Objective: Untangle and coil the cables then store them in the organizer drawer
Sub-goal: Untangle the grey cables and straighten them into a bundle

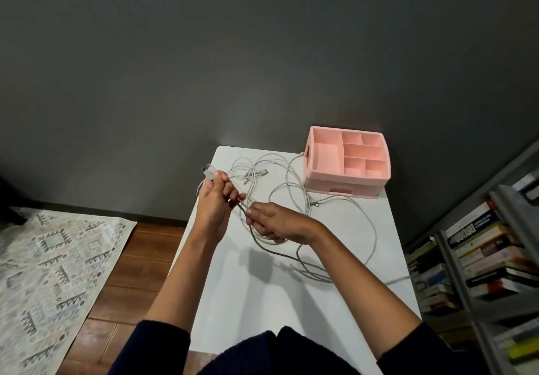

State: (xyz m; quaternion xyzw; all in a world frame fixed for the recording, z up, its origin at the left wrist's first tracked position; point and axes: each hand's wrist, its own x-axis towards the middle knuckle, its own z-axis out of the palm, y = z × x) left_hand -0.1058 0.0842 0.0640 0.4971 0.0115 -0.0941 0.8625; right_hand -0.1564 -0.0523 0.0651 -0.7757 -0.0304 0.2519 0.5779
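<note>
Left hand (214, 199) gripping cables (294, 188), right hand (271, 223) pinching strands just beside

both hands (215, 199) (272, 221) grip tangled white cables (294, 183).

bookshelf (478, 246) cut by right edge, cable plugs (264, 171) too small to tell

Dim, even indoor light; the white table (277, 310) is brightest, mildly glaring; a soft shadow lies under the right hand (277, 223); wide-angle distortion bends the edges; the bookshelf (450, 258) looks slightly smeared.
</note>
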